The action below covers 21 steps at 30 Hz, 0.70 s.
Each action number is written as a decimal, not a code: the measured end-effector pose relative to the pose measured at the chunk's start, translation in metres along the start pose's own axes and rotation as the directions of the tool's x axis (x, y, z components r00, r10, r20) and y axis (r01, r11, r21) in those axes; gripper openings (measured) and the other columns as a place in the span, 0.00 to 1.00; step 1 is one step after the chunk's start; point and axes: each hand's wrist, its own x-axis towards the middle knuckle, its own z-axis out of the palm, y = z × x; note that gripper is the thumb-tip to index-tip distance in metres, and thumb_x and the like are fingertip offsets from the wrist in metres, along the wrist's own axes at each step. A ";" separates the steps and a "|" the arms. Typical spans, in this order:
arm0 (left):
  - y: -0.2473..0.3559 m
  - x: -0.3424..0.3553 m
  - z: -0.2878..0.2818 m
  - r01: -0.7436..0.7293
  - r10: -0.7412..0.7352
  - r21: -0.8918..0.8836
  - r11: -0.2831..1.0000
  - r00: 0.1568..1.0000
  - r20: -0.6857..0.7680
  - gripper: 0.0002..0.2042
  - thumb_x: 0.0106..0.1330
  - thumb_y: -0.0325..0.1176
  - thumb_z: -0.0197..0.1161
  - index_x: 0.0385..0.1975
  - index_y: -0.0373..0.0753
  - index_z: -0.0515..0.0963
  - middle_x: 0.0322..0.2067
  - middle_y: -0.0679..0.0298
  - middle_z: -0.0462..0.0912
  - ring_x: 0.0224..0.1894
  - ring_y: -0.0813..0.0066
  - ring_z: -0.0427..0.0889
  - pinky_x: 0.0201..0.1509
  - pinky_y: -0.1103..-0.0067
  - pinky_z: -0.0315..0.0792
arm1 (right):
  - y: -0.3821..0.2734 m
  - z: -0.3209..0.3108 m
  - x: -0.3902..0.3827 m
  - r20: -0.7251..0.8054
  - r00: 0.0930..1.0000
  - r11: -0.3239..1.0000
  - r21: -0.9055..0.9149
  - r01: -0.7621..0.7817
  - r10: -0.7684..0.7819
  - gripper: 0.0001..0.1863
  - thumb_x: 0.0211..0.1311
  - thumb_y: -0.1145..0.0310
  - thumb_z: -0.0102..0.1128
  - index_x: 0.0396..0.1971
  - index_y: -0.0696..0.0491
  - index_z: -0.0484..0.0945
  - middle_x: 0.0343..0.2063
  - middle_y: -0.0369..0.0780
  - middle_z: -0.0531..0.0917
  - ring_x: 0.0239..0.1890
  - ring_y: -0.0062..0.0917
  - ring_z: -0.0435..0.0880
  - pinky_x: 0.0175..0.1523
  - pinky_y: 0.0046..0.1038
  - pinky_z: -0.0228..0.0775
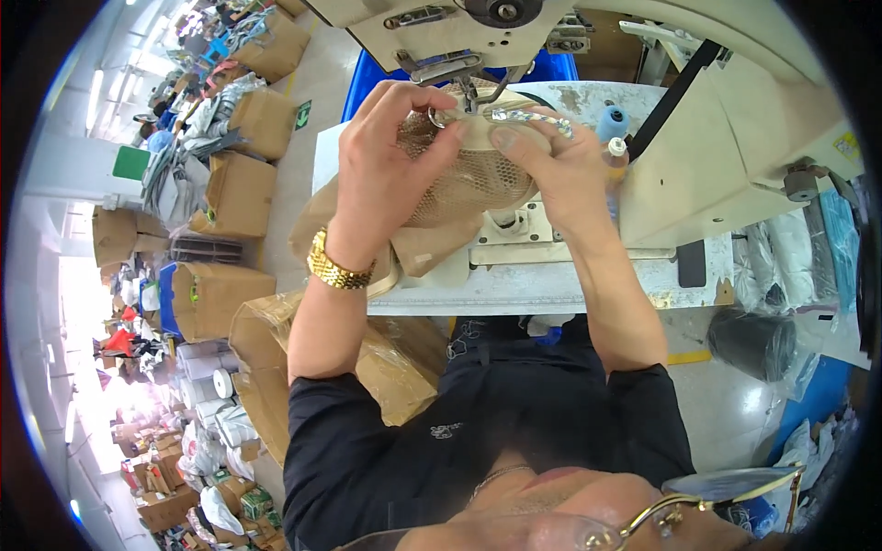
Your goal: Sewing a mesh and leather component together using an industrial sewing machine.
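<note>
A tan piece of sewing work [473, 179], part mesh and part plain cloth, lies under the presser foot [470, 96] of a sewing machine [441, 32]. My left hand [390, 151] is on its left side, thumb and forefinger closed at the cloth beside the foot. A small shiny loop [437, 118] shows by those fingertips. On the right, the thumb of my right hand [560, 170] presses the cloth's edge. A patterned white and blue strip, perhaps a cord [533, 117], runs over the fingers of that hand. What lies under the fingers is hidden.
A small clear bottle with a white cap [616, 151] and a blue thread spool [612, 119] stand right of my right hand. Behind the table [441, 299] is a blue bin [366, 78]. An open carton [262, 358] stands at the left, with more cartons beyond.
</note>
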 end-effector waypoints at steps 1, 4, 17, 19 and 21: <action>-0.003 0.000 -0.001 0.009 -0.009 -0.037 0.999 1.000 0.018 0.11 0.53 0.26 0.71 0.35 0.35 0.80 0.33 0.61 0.82 0.35 0.69 0.82 0.40 0.77 0.76 | 0.001 0.002 -0.002 0.006 1.000 1.000 -0.008 -0.007 0.007 0.10 0.61 0.75 0.64 0.42 0.60 0.82 0.35 0.33 0.85 0.36 0.11 0.78 0.41 0.16 0.73; -0.009 0.001 -0.003 0.023 -0.019 -0.132 0.991 0.999 0.030 0.11 0.53 0.27 0.72 0.36 0.35 0.81 0.32 0.62 0.82 0.35 0.70 0.81 0.40 0.78 0.75 | 0.002 0.008 -0.005 -0.009 1.000 1.000 -0.005 0.015 -0.015 0.11 0.61 0.75 0.64 0.43 0.61 0.81 0.36 0.34 0.85 0.36 0.11 0.78 0.41 0.16 0.73; -0.019 0.006 -0.003 0.145 -0.109 -0.301 0.942 0.985 0.133 0.12 0.58 0.27 0.71 0.34 0.29 0.74 0.39 0.59 0.85 0.44 0.77 0.83 0.47 0.79 0.78 | 0.006 0.015 -0.003 -0.067 0.996 0.995 0.072 0.065 -0.060 0.11 0.62 0.75 0.63 0.43 0.62 0.81 0.36 0.35 0.84 0.36 0.11 0.78 0.41 0.16 0.72; -0.018 0.007 -0.002 0.133 -0.096 -0.292 0.947 0.986 0.139 0.13 0.58 0.27 0.71 0.34 0.29 0.73 0.40 0.58 0.85 0.45 0.77 0.83 0.47 0.79 0.79 | 0.005 0.014 -0.002 -0.056 0.996 0.997 0.049 0.067 -0.064 0.11 0.62 0.74 0.64 0.43 0.62 0.81 0.36 0.35 0.84 0.36 0.11 0.78 0.41 0.16 0.72; -0.019 0.004 -0.003 0.211 -0.163 -0.307 0.928 0.971 0.174 0.13 0.58 0.27 0.70 0.35 0.29 0.73 0.41 0.57 0.85 0.45 0.75 0.84 0.47 0.79 0.79 | 0.009 0.014 -0.002 -0.064 0.994 0.994 0.045 0.095 -0.092 0.11 0.62 0.74 0.64 0.43 0.62 0.81 0.36 0.35 0.84 0.35 0.12 0.78 0.41 0.16 0.72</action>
